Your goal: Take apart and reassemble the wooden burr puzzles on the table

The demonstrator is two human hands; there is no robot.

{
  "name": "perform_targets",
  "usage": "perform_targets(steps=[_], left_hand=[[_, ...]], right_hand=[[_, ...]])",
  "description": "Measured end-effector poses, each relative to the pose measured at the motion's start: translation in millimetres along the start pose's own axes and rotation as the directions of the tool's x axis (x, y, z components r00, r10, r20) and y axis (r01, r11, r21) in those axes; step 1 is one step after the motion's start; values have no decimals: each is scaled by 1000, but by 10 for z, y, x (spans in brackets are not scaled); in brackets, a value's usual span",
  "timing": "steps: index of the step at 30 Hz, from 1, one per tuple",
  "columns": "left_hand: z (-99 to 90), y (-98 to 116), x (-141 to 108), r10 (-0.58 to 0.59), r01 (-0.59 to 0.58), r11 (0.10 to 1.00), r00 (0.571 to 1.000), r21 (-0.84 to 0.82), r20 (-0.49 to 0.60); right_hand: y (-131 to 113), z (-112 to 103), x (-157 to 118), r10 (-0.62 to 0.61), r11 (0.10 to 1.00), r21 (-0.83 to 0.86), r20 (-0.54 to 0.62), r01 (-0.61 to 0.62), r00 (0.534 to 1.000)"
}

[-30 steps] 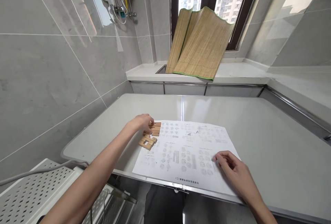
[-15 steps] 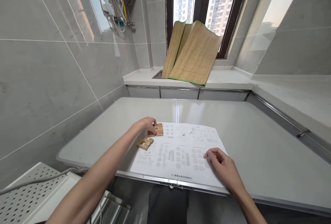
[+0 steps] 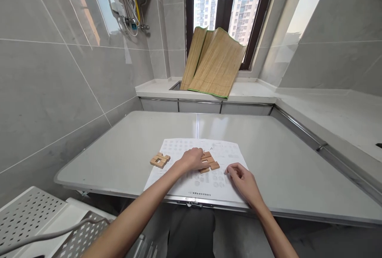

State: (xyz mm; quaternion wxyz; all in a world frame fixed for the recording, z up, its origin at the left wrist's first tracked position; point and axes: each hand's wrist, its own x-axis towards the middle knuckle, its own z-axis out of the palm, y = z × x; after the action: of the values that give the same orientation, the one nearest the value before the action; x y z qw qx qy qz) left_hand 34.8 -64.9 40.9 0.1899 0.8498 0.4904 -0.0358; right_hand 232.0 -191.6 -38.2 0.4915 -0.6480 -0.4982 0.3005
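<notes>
My left hand reaches over the middle of a printed sheet, its fingers closed on a notched wooden puzzle piece with a slot in it. The hand covers the piece's left part. A smaller wooden block sits at its lower right, and whether it is a separate part I cannot tell. To the left, another set of notched wooden puzzle pieces lies at the sheet's edge. On the sheet's right side rests my right hand, fingers curled in and thumb near the index finger, with nothing visible in them.
The sheet lies on a pale folding table with a centre seam. A rolled bamboo mat leans at the window on the white counter. A perforated white rack and a grey cable are at lower left.
My left hand has moved right with the slotted wooden piece, from the sheet's left edge to its middle. The other wooden set stays at the left. The right hand keeps its place and the view has shifted slightly.
</notes>
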Motion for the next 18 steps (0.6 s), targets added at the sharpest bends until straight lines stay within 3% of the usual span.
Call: perform_targets(steps=[3,8,13,18], left_hand=[[130,2,-98,22,-28,998,993,-48,-120],[296,-142,-165,-63,30,994,944,-108,-325],[398,-231,-114,-57,5,991,919,-131,-390],[447,-294,-43,-3,-60,987,919,-148,-394]], right_hand=[[11,-2,0,-19,1000,-11,0,19,1000],[44,21,25,-146,984,-103,-4,145,989],[73,67,45,-346,900,-233,135,369,928],[70,98,30,-391,849,-303,194,434,900]])
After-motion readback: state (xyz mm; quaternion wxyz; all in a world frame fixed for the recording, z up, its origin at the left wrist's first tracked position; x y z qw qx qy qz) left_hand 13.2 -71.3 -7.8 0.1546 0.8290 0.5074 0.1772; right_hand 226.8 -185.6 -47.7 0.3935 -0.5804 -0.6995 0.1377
